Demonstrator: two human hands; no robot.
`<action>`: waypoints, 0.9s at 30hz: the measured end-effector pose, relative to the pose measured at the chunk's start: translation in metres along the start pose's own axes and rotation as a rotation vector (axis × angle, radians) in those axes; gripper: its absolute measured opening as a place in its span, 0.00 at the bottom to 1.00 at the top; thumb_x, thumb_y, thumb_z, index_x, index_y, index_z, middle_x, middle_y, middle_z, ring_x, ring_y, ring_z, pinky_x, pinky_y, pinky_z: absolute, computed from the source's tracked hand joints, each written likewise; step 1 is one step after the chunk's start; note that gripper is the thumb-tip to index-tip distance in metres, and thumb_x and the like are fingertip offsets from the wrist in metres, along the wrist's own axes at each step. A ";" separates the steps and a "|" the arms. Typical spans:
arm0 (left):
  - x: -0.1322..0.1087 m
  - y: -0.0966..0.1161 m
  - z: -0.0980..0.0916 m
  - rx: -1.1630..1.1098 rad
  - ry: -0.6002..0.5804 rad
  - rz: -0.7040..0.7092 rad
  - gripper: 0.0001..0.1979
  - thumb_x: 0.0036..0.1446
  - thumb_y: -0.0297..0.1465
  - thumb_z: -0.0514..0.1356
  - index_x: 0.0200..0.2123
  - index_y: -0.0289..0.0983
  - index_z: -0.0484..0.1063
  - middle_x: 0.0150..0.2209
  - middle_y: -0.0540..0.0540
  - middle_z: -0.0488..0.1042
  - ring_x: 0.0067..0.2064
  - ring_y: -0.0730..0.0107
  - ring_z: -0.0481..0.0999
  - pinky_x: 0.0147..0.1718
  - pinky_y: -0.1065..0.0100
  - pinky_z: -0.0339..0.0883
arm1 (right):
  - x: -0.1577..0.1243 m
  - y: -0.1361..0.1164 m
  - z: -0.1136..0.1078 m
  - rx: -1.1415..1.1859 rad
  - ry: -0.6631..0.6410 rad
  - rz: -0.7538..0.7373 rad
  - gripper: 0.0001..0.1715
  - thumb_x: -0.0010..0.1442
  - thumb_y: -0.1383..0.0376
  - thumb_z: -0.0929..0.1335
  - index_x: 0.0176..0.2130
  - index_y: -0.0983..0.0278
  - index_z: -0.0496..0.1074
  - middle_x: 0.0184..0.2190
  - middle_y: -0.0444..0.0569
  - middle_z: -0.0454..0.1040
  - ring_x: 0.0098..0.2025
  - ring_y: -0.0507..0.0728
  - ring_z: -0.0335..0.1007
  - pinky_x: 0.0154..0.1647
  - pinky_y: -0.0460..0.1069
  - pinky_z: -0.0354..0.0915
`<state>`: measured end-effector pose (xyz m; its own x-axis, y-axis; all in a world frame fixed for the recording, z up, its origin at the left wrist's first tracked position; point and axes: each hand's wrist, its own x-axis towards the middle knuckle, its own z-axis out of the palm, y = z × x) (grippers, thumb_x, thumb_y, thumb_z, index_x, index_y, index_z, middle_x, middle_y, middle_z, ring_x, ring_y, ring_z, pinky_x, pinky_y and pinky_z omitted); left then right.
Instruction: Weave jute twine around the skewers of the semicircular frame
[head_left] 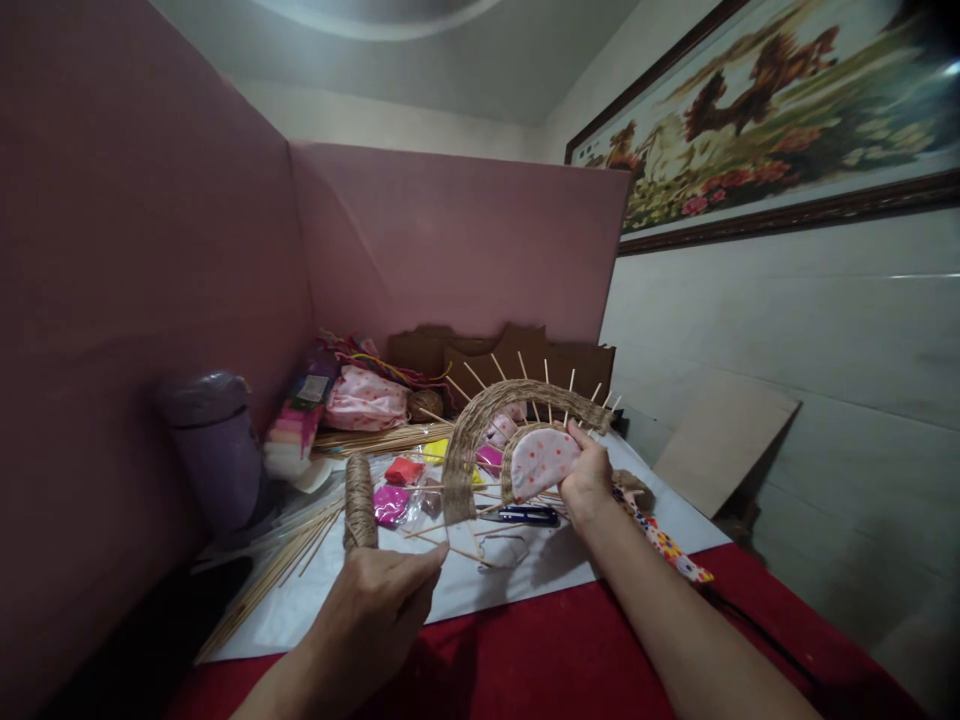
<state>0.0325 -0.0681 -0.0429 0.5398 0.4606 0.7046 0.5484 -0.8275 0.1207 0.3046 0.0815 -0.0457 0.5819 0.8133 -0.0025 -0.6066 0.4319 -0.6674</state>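
Note:
A half-round stick-and-twine weaving [471, 440] is up over the table, its thin sticks fanning out past a wide band of brown twine. At its centre sits a half-disc of pink dotted cloth [541, 462]. My right hand [589, 470] is closed on the right side of this half-disc, thumb on the front. My left hand [386, 590] is closed below the band's left end, thumb and forefinger pinched on what looks like a twine strand leading up to the band. Just behind that hand a roll of twine [360, 500] stands upright; whether the hand touches it is hidden.
Loose sticks [281, 560] lie left on the white sheet [525, 590]. Packets of coloured clay [403, 470], a dark blue-handled tool [529, 515] and a dotted cloth bundle [367, 398] are around. Pink boards [457, 240] stand behind; a purple bin [217, 450] is left.

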 end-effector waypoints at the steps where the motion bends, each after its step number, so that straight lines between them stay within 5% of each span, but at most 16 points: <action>1: 0.000 0.000 0.000 0.005 0.008 0.006 0.12 0.59 0.22 0.52 0.41 0.34 0.74 0.19 0.49 0.73 0.19 0.72 0.71 0.20 0.72 0.57 | -0.001 -0.001 0.001 0.007 0.022 0.013 0.14 0.45 0.60 0.73 0.27 0.67 0.69 0.18 0.41 0.72 0.21 0.51 0.70 0.23 0.45 0.69; 17: 0.002 0.000 -0.006 0.057 0.156 0.028 0.09 0.57 0.22 0.55 0.38 0.35 0.74 0.17 0.53 0.70 0.17 0.76 0.69 0.19 0.72 0.55 | -0.006 -0.007 0.006 0.033 0.127 0.061 0.13 0.44 0.63 0.74 0.27 0.67 0.69 0.19 0.40 0.73 0.20 0.50 0.69 0.21 0.44 0.68; 27: 0.002 0.002 -0.007 0.115 0.115 0.021 0.10 0.57 0.22 0.53 0.34 0.35 0.74 0.16 0.53 0.70 0.16 0.76 0.68 0.18 0.72 0.54 | -0.004 -0.005 0.005 0.043 0.097 0.088 0.13 0.45 0.62 0.74 0.26 0.66 0.68 0.18 0.40 0.72 0.20 0.51 0.70 0.22 0.46 0.69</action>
<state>0.0304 -0.0709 -0.0359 0.4786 0.3986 0.7823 0.6113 -0.7909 0.0290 0.3022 0.0778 -0.0387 0.5735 0.8083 -0.1331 -0.6795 0.3785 -0.6285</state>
